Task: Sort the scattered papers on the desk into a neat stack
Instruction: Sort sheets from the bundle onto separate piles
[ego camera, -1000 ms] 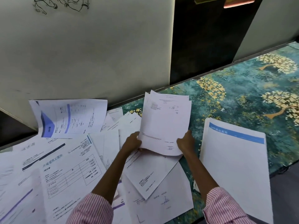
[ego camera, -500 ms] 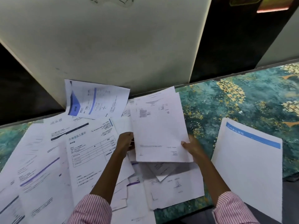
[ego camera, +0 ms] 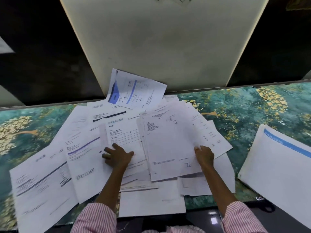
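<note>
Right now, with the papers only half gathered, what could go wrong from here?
1. The right hand pinches the gathered bundle at one edge only, and its sheets are fanned; some may slip out.
2. The left hand lies flat on a form sheet; dragging it could pull neighbouring sheets askew.
3. The blue-banded stack seems to overhang the front edge of the desk, so a knock might tip it off.
</note>
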